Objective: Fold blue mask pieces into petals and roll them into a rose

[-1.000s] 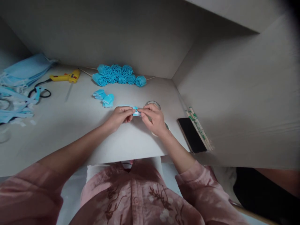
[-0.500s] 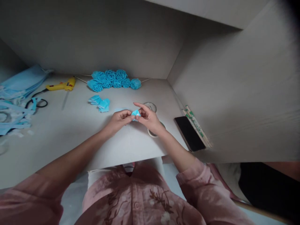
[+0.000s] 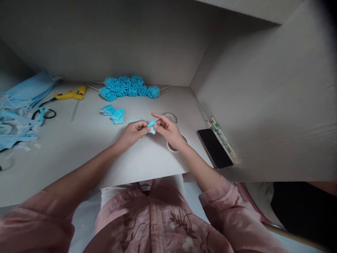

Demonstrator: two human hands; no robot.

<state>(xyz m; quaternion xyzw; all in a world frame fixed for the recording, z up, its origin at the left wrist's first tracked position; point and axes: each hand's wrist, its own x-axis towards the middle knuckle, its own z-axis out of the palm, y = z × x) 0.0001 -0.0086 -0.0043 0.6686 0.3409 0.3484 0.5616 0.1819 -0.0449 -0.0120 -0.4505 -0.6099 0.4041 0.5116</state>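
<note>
Grey walls [image 3: 118, 42] border a pale table [image 3: 86, 130]. Far left: masks [image 3: 31, 88], scraps [image 3: 18, 129], then glue gun [image 3: 70, 95]. Folded pieces [image 3: 117, 115] lie before flowers [image 3: 125, 83]. Left hand [image 3: 135, 131] pinches blue square [image 3: 152, 123] mid-table, thumb against curled fingers; right hand [image 3: 169, 130] pinches its other side, index extended. Phone [image 3: 215, 148], then sticks [image 3: 223, 138], at right.

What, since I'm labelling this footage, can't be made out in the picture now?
All in the head view:
- Blue piece: edges covered by the fingers of the left hand and right hand; folds too small to tell.
- Cream ring: partly hidden by the right hand.
- Flower stems: mostly hidden by the blue flowers.
- Blue strips: cut off by the left edge.
</note>
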